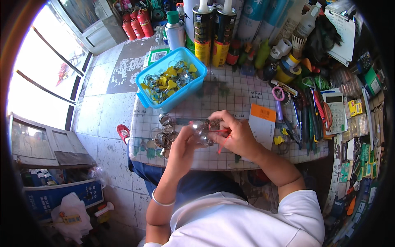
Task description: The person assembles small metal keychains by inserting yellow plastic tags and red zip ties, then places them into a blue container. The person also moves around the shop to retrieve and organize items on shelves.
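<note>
Over the tabletop (230, 95), your hands meet at shiny metal rings (200, 128).
Your left hand (183, 142) curls around this bunch, seemingly for steadying; your right hand (239, 135) seems to pinch a red strand (222, 145). More rings (166, 119) lie beside, probably for easy reach.

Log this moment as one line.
left hand: holding shiny rings; right hand: handling red strip; loose rings: on table; blue bin: yellow-tabbed rings

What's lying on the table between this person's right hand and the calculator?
In the head view, an orange-and-white card, then a row of hand tools, lie between the right hand and the calculator.
</note>
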A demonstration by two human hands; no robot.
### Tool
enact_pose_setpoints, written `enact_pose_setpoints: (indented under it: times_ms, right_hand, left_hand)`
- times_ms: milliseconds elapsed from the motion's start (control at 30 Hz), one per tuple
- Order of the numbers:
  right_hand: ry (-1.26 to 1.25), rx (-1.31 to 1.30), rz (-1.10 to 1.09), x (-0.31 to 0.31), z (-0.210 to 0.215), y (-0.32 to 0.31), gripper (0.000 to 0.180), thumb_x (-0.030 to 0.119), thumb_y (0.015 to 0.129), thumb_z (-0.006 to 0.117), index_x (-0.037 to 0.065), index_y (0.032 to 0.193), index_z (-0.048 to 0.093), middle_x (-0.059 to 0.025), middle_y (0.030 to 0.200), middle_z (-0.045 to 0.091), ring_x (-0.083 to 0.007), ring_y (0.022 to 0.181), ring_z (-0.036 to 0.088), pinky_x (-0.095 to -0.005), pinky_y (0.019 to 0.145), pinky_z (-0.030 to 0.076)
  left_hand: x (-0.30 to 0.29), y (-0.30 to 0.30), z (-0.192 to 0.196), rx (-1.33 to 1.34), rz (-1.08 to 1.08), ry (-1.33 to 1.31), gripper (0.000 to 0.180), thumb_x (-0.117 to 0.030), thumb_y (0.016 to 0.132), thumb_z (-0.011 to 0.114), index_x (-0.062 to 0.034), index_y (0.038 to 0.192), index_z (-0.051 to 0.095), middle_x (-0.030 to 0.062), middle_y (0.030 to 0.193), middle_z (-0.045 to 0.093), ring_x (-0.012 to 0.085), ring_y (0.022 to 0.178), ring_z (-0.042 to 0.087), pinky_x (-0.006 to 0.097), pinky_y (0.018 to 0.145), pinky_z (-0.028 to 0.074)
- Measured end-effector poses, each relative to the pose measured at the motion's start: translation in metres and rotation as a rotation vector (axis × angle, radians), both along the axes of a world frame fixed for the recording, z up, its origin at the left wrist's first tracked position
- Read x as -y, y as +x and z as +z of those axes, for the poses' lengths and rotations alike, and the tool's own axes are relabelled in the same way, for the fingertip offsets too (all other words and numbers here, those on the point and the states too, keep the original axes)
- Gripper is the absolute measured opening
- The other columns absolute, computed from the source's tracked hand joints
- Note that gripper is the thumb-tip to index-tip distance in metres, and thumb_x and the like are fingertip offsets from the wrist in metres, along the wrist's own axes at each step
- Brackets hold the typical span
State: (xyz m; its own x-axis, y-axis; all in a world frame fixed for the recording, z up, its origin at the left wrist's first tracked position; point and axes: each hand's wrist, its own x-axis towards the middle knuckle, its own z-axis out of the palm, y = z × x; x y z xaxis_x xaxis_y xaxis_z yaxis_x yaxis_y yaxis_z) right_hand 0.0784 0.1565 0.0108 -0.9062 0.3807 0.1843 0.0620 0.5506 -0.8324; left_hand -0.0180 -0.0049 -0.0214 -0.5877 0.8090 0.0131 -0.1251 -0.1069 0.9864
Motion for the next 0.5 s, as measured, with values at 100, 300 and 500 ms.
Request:
enact_pose_setpoints:
  times_ms: [100,300,500]
  right_hand:
    - [0.026,-0.068,0.020,0.001,-0.006,-0.001,0.033,0.011,0.073,0.075,0.013,0.103,0.063,-0.0099,0.079,0.067,-0.0222,0.062,0.066,-0.0311,0.056,0.050]
    - [0.053,-0.108,0.072,-0.002,-0.016,-0.003,0.025,0.006,0.075,0.072,0.012,0.098,0.065,-0.0092,0.079,0.066,-0.0208,0.065,0.066,-0.0299,0.056,0.050]
    - [-0.033,-0.114,0.059,-0.003,-0.007,-0.005,0.024,-0.001,0.077,0.068,0.006,0.100,0.065,-0.0023,0.077,0.062,-0.0076,0.059,0.053,-0.0202,0.056,0.043]
  left_hand:
    - [-0.001,0.002,0.004,-0.295,0.051,-0.117,0.031,0.013,0.087,0.041,0.0031,0.115,0.050,0.0164,0.094,0.063,0.0237,0.084,0.067,0.034,0.073,0.055]
    - [0.004,-0.007,0.002,-0.781,0.138,-0.315,0.017,0.000,0.084,0.057,-0.0045,0.100,0.055,0.0140,0.077,0.064,0.0313,0.065,0.064,0.038,0.056,0.049]
    - [0.007,-0.012,0.019,-1.014,0.194,-0.369,0.013,0.002,0.080,0.062,-0.0054,0.091,0.062,0.0087,0.085,0.062,0.0272,0.067,0.065,0.033,0.056,0.050]
